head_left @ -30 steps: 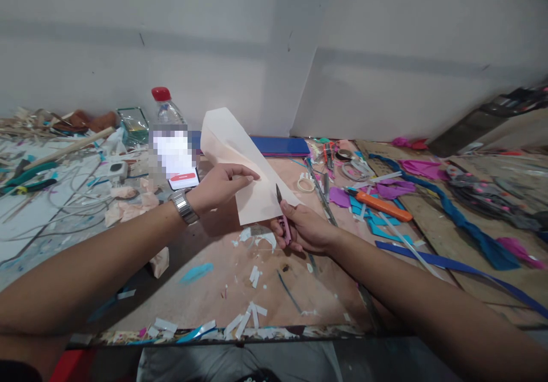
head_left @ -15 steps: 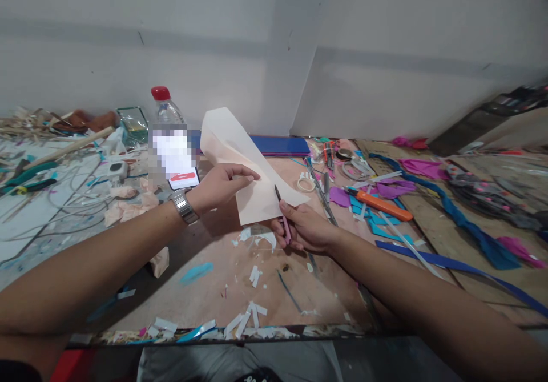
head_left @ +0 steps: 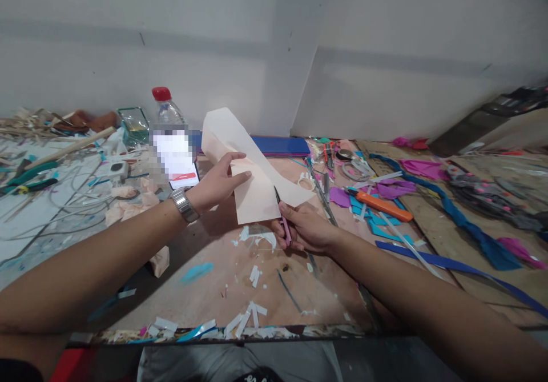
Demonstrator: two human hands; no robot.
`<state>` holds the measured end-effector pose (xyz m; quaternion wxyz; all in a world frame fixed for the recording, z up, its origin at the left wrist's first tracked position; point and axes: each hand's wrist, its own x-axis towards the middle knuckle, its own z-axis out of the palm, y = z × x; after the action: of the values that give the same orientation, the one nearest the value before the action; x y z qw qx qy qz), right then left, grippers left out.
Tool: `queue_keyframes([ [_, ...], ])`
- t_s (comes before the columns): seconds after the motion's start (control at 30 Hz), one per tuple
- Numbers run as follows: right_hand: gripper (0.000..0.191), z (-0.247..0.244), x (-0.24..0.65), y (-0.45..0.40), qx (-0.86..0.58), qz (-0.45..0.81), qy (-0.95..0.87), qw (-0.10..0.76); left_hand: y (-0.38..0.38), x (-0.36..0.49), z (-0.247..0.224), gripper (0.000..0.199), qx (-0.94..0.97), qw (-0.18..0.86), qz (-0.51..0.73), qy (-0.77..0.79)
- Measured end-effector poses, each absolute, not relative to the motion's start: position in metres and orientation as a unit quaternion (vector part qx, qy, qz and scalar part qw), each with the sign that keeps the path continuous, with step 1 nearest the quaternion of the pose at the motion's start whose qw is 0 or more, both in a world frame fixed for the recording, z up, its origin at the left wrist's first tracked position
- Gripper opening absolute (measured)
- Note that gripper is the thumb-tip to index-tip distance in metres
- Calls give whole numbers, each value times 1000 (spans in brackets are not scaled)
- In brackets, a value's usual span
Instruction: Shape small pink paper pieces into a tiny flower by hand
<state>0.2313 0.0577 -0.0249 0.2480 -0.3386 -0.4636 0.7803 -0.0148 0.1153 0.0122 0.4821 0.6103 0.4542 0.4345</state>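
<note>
A white sheet of paper [head_left: 257, 196], bent and with a curved cut edge, is held up above the workbench. My left hand [head_left: 222, 182] grips it at the left side, thumb on the near face and the index finger along its upper part; the other fingers are hidden behind. My right hand [head_left: 302, 228] is closed around scissors [head_left: 285, 229] with pinkish handles. Their dark blade tip lies over the paper near its right part. A metal watch [head_left: 184, 205] is on my left wrist.
Behind the paper stand a red-capped bottle [head_left: 161, 94] and a lit phone [head_left: 177, 156]. An orange utility knife [head_left: 384, 205], blue strips and coloured scraps lie to the right. Green-handled pliers [head_left: 32, 175] and cables lie left. White paper strips [head_left: 246, 319] litter the front edge.
My left hand has shifted slightly left on the paper, with its index finger raised higher. The paper has turned a little. The right hand and scissors stay nearly in place.
</note>
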Motion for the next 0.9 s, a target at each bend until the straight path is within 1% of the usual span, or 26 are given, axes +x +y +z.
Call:
queue_keyframes([
  [0.13,64,-26,231,58,-316,785,-474,245,114,-12,19,63,518,582,405,477],
  [0.2,64,-26,231,58,-308,786,-480,239,113,-11,23,61,488,611,412,468],
  [0.3,57,-26,231,57,-303,784,-476,260,114,-11,26,57,458,632,429,454],
  [0.4,51,-25,230,56,-288,792,-463,276,116,-12,26,57,445,636,447,446],
  [0.5,53,-25,230,56,-276,805,-454,264,117,-13,25,57,457,633,452,431],
  [0.6,53,-25,229,56,-290,803,-442,277,117,-13,24,60,479,627,448,422],
  [0.73,60,-24,229,56,-327,789,-438,280,116,-14,22,63,514,609,442,413],
  [0.8,64,-24,229,56,-346,780,-438,283,116,-14,22,62,532,598,439,408],
  [0.9,65,-25,229,56,-353,780,-435,279,115,-14,24,59,554,578,448,398],
])
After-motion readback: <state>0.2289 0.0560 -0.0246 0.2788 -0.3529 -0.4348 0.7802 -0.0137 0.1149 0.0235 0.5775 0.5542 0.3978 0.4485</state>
